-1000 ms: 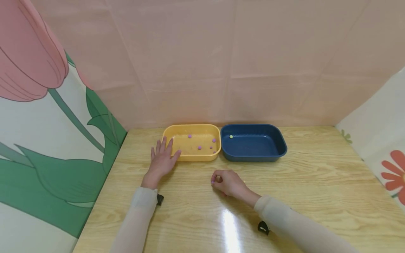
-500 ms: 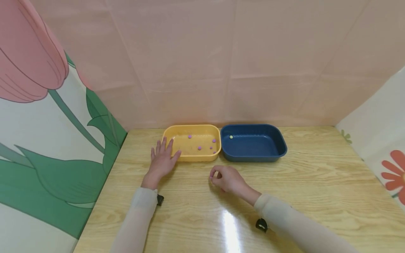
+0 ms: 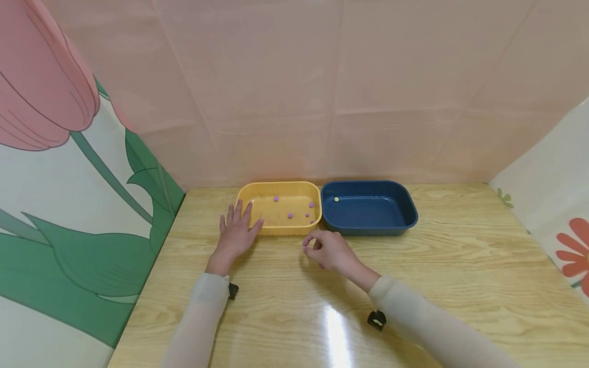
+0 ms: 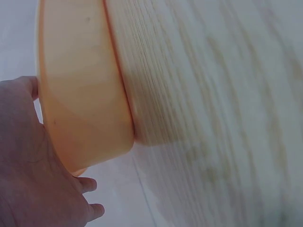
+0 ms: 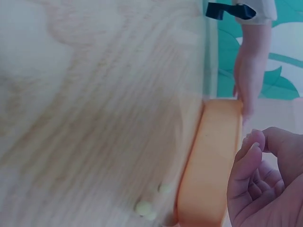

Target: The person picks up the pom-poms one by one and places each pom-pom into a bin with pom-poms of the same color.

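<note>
Tray of yellow plastic [image 3: 285, 231], likely stiff: the left hand [image 3: 234, 238] rests spread on its rim. Near its front wall, the right hand [image 3: 335, 251] pinches a purple ball [image 3: 304, 248], probably light, apt to roll, best held thumb-to-fingertip.

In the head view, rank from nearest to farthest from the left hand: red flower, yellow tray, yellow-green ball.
1. Yellow tray: the left hand lies over its near left corner.
2. Yellow-green ball: to the hand's right, inside the blue tray.
3. Red flower: at the view's far right.
</note>
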A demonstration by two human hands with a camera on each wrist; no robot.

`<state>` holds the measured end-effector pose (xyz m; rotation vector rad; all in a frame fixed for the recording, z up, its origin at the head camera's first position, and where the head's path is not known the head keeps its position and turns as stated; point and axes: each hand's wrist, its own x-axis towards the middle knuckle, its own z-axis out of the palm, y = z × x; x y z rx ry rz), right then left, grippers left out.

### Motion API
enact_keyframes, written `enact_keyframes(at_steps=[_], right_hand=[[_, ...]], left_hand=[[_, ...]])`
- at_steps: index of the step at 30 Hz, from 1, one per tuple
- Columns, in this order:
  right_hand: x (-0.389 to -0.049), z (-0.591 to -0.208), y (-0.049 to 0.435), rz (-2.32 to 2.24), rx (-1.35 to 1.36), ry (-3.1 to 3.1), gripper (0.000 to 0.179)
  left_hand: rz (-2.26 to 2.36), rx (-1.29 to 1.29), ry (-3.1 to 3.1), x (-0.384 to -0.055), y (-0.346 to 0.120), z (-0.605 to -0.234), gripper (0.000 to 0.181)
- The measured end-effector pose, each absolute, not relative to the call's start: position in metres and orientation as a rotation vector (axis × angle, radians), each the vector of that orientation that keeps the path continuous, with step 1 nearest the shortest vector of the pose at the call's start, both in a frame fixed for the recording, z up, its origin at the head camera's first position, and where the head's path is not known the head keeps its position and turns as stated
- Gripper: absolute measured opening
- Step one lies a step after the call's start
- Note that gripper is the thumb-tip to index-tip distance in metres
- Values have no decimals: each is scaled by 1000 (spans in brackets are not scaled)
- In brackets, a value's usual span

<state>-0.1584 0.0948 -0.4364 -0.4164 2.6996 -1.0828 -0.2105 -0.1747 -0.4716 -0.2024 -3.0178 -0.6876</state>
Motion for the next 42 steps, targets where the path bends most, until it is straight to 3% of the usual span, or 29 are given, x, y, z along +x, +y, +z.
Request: enact_keyframes(at_steps=[6,11,42], right_hand=[[-162,-429,92,-1110,-423,2673,12],[-166,-421,90,-1154,-403,2688,4],[-209,-405,73,-1329,-243,2600,8]], left_hand=[[-687,-204,-3023,-211,-175,-472,67],[-682,-208,-3031,-211,-175,-472,68],[-669,-191,-3028,-212,-175,-473,70]])
